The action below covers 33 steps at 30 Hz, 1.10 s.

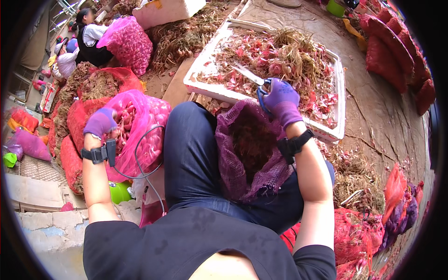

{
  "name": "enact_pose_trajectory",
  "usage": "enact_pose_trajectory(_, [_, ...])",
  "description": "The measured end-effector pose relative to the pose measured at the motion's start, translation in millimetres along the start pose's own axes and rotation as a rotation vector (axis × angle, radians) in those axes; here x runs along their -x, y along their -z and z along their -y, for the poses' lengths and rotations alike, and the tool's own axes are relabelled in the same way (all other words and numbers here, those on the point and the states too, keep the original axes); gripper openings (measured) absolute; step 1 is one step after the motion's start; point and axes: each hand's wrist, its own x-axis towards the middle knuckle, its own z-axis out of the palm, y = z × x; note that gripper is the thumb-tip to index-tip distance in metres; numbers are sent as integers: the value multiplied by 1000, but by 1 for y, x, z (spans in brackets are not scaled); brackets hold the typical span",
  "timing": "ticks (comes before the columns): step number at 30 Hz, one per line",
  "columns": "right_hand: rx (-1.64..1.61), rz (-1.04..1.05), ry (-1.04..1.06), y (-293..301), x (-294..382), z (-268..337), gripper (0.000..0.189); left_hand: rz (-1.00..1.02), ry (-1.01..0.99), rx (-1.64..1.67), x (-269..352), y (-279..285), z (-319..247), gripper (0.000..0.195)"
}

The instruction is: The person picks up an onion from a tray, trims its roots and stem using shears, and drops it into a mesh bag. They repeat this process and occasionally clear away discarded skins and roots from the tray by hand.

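Purple gloves cover both my hands. My right hand (280,98) grips the blue-handled scissors (250,74), whose blades point up and left over a white foam tray (339,108). In that tray lie dry red skins, cut stalks and roots (294,52). My left hand (101,122) is at the mouth of a pink mesh bag (157,115) filled with peeled-looking red shallots or small onions (126,120); its fingers are partly hidden, so I cannot tell whether it holds one. Between my legs an open purple mesh sack (227,154) holds dark brownish-red material.
Red mesh sacks (71,157) crowd the left side. A person (91,42) sits at upper left beside a full pink bag (131,43). Red sacks (388,52) stand at upper right; dried stalks (353,178) lie at right. A cable (140,176) loops from my left wrist.
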Motion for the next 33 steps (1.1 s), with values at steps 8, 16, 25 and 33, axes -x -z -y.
enact_pose_trajectory(8, [-691, -149, -263, 8, -11, -35, 24, -469, -839, 545, 14, 105, -215, 36])
enact_pose_trajectory(16, [-1562, -269, -233, 42, 5, -29, 17, -407, -1033, 943, -55, 82, -401, 35])
enact_pose_trajectory(25, [-1014, -296, -129, 39, -10, -35, 22, -519, -957, 895, -84, 80, -415, 33])
enact_pose_trajectory(33, [-860, -278, -17, 60, -17, -39, 26, -518, -1088, 1061, -95, 116, -365, 53])
